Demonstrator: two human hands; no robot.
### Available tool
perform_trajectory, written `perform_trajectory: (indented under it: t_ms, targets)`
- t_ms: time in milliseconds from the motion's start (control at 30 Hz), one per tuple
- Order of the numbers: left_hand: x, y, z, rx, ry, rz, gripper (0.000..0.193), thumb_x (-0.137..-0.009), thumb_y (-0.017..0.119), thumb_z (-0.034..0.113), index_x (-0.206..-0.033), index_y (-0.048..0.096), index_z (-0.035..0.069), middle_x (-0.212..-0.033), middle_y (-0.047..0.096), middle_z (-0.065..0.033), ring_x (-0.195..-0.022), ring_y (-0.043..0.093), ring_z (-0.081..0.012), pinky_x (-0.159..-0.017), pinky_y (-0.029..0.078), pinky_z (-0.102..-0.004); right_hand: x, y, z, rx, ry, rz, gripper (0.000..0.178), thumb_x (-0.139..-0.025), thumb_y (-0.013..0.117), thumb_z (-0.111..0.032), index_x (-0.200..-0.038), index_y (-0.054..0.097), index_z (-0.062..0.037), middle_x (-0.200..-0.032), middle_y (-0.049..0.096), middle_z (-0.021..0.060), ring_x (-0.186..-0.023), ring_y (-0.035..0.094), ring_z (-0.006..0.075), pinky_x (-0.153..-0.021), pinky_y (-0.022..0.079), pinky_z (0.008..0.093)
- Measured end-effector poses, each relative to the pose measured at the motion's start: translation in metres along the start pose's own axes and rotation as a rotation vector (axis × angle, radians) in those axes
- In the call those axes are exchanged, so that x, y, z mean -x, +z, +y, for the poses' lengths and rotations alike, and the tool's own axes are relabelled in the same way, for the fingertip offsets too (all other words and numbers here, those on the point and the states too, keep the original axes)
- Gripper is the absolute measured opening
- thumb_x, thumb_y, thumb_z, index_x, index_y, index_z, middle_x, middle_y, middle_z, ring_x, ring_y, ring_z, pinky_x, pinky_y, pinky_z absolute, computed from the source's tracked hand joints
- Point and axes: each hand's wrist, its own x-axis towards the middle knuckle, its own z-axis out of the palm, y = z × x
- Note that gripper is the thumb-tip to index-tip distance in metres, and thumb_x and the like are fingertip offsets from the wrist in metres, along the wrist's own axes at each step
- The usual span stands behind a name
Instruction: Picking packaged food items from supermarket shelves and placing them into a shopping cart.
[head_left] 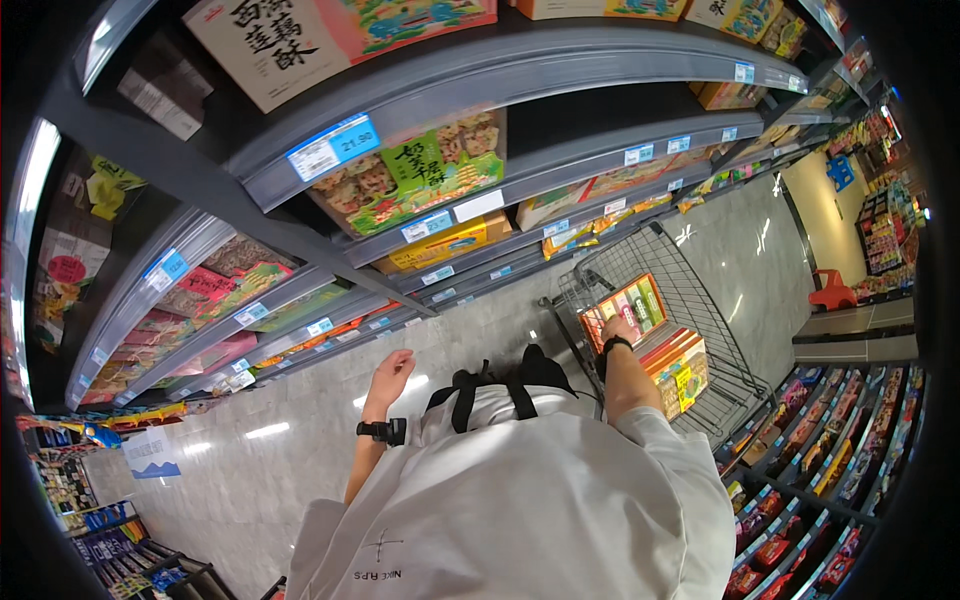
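My right hand (pixel 621 330) reaches into a wire shopping cart (pixel 715 352). Its fingers are closed at the edge of a flat box (pixel 641 303) with a red rim and a green and pink front; part of the grip is hidden. Beside that box in the cart lies a stack of boxes, the top one (pixel 684 378) yellow and green. A dark band circles my right wrist. My left hand (pixel 394 372) hangs over the floor with loosely bent fingers and holds nothing. A black watch (pixel 382 430) is on that wrist.
Grey shelves (pixel 420 100) of boxed snacks with price tags run along the far side. Bagged goods (pixel 572 238) fill a lower shelf near the cart. Racks of packets (pixel 820 440) stand at the right. Shiny grey tiles (pixel 290 400) cover the floor.
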Motion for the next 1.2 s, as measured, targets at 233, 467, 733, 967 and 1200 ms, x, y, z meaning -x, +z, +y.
perform_trajectory:
  t_ms: [233,467,733,967,1200]
  targets:
    - [-0.011,-0.004,0.095,0.084,0.134,0.012,0.03,-0.093,0.066,0.02,-0.119,0.064,0.006,-0.104,0.07,-0.0091,-0.093,0.068,-0.0187,-0.083,0.053,-0.0303,0.013,-0.116,-0.093,-0.591,-0.632,0.165,0.035,-0.089,0.063,-0.032,-0.11,0.068,-0.004,-0.103,0.069,0.0199,-0.096,0.065,0.0403,-0.083,0.053,0.0411]
    - [0.003,0.046,0.229,-0.007,0.411,0.169,0.026,-0.082,0.075,0.019,-0.092,0.056,0.004,-0.075,0.057,-0.0063,-0.067,0.055,-0.0171,-0.064,0.048,-0.0312,0.135,-0.163,-0.18,-0.529,-0.923,0.12,0.033,-0.09,0.063,-0.031,-0.116,0.068,-0.011,-0.104,0.072,0.013,-0.096,0.068,0.033,-0.083,0.054,0.0417]
    - [0.006,0.065,0.246,0.066,0.329,0.3,0.039,-0.077,0.08,0.016,-0.08,0.042,0.005,-0.067,0.039,-0.0004,-0.061,0.037,-0.0118,-0.054,0.035,-0.028,0.171,-0.157,-0.193,-0.636,-1.055,0.02,0.03,-0.091,0.06,-0.026,-0.117,0.066,-0.0126,-0.101,0.072,0.0131,-0.093,0.068,0.0354,-0.079,0.054,0.0445]
    - [0.013,0.07,0.245,0.082,0.266,0.263,0.039,-0.077,0.08,0.015,-0.081,0.042,0.006,-0.067,0.038,0.0005,-0.062,0.035,-0.0113,-0.054,0.034,-0.028,0.175,-0.167,-0.184,-0.677,-1.061,-0.034,0.031,-0.09,0.057,-0.014,-0.119,0.064,-0.0042,-0.099,0.072,0.0155,-0.091,0.069,0.0341,-0.08,0.054,0.0388]
    - [0.019,0.081,0.247,0.085,0.305,0.29,0.046,-0.075,0.082,0.024,-0.077,0.039,0.007,-0.064,0.038,-0.0017,-0.058,0.037,-0.0146,-0.052,0.035,-0.0309,0.168,-0.151,-0.181,-0.727,-1.075,-0.05,0.029,-0.091,0.056,-0.019,-0.117,0.066,-0.0096,-0.097,0.071,0.0159,-0.091,0.067,0.0365,-0.077,0.053,0.0447]
